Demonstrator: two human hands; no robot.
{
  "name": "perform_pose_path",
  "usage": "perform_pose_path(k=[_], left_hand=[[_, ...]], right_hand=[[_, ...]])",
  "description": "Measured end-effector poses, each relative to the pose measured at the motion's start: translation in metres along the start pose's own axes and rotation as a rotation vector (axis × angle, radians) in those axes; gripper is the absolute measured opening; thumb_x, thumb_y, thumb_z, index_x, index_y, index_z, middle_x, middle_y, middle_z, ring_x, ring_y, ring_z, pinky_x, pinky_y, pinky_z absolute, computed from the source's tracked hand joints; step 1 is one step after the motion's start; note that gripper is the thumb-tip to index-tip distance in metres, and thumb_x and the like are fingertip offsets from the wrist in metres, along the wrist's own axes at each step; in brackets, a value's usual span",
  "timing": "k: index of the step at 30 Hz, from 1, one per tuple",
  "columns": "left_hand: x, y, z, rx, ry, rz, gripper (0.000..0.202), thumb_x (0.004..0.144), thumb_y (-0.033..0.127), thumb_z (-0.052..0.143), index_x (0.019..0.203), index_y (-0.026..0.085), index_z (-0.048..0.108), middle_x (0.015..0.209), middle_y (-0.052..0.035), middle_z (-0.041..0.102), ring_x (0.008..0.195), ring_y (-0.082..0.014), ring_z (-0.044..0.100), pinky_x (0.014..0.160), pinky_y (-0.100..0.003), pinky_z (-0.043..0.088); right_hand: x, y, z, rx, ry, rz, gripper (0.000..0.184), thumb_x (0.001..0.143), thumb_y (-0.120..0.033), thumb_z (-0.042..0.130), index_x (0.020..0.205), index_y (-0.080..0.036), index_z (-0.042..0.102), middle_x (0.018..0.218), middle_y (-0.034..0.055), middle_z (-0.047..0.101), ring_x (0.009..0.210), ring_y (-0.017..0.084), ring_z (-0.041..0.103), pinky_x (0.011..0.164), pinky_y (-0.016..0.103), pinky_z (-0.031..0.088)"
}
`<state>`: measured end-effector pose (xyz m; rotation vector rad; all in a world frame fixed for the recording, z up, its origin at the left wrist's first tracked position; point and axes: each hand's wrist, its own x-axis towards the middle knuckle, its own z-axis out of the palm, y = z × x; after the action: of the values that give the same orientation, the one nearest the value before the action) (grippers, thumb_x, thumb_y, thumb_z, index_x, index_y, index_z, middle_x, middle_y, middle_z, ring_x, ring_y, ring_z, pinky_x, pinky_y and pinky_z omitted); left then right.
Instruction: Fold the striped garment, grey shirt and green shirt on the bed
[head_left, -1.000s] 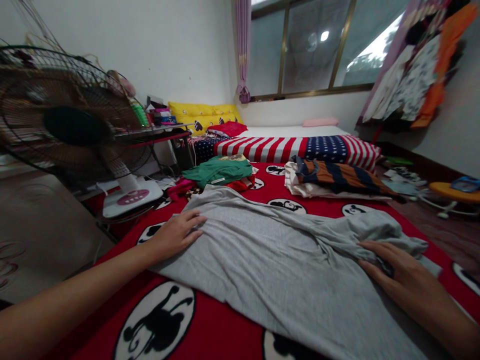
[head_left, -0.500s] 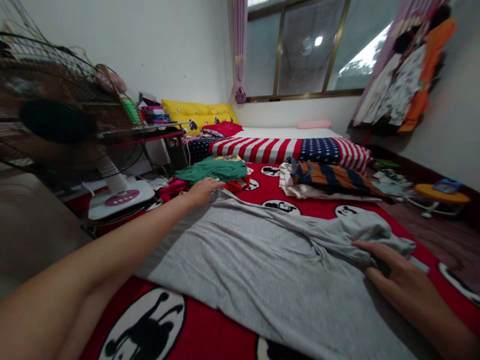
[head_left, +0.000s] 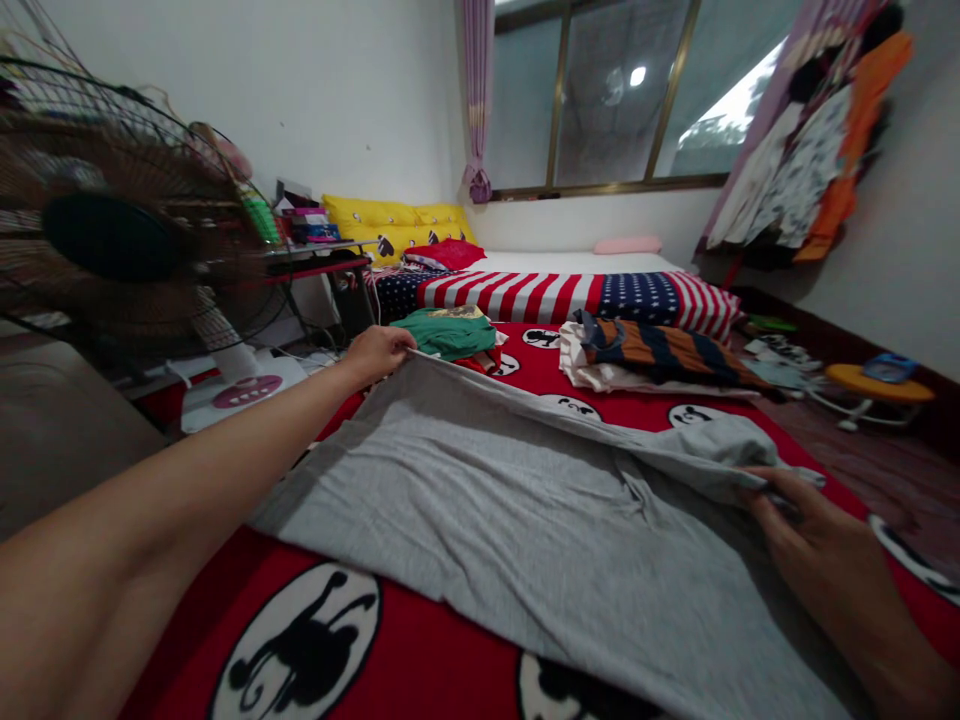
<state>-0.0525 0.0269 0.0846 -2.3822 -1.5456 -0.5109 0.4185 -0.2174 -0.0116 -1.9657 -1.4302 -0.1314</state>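
A grey knit garment (head_left: 495,510) lies spread over the red bedding (head_left: 420,640), its far edge pulled into a taut line. My left hand (head_left: 379,352) pinches the far left corner and lifts it a little. At the right, my right hand (head_left: 817,540) grips the far edge between thumb and fingers, beside a bunched part of the cloth. Just beyond my left hand is a heap with a green garment (head_left: 442,332) on top. Past the far edge, toward the right, lies a pile topped by an orange and navy striped garment (head_left: 667,352).
A standing fan (head_left: 112,235) is close on the left. Behind is a bed with a stars-and-stripes cover (head_left: 525,295) and a yellow cushion (head_left: 397,225). At the right stands a small orange stool (head_left: 877,382); clothes (head_left: 810,170) hang above it.
My left hand has moved left and slightly up with the corner, drawing the far edge straighter. My right hand has shifted right and closed from a loose hold to a pinch on the edge.
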Motion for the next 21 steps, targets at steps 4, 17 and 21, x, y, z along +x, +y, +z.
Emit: perform_pose_path(k=[4,17,21], left_hand=[[-0.015,-0.004,-0.016,-0.022,0.088,0.060,0.029,0.078,0.024,0.048,0.096,0.020,0.070,0.098,-0.0040,0.071,0.091,-0.0202,0.064,0.077,-0.026,0.047],[-0.078,-0.039,-0.035,-0.040,0.018,0.122,0.030,0.082,0.023,0.043,0.096,0.019,0.069,0.105,-0.0036,0.065,0.092,-0.0155,0.057,0.081,-0.023,0.043],[-0.100,-0.045,-0.023,-0.055,-0.053,0.130,0.030,0.079,0.020,0.042,0.094,0.020,0.069,0.104,-0.0036,0.065,0.090,-0.0149,0.057,0.079,-0.023,0.041]], right_hand=[[-0.001,-0.009,-0.005,0.055,0.181,-0.065,0.035,0.083,-0.042,0.050,0.105,-0.020,0.066,0.096,0.0112,0.071,0.072,0.025,0.067,0.069,0.035,0.049],[-0.020,-0.014,-0.066,0.185,0.083,-0.243,0.029,0.079,-0.044,0.060,0.099,-0.026,0.069,0.098,0.0054,0.071,0.087,0.024,0.069,0.085,0.034,0.052],[-0.047,-0.001,-0.062,0.199,-0.112,-0.370,0.021,0.076,-0.040,0.062,0.090,-0.030,0.074,0.091,0.0039,0.073,0.079,0.022,0.071,0.067,0.026,0.057]])
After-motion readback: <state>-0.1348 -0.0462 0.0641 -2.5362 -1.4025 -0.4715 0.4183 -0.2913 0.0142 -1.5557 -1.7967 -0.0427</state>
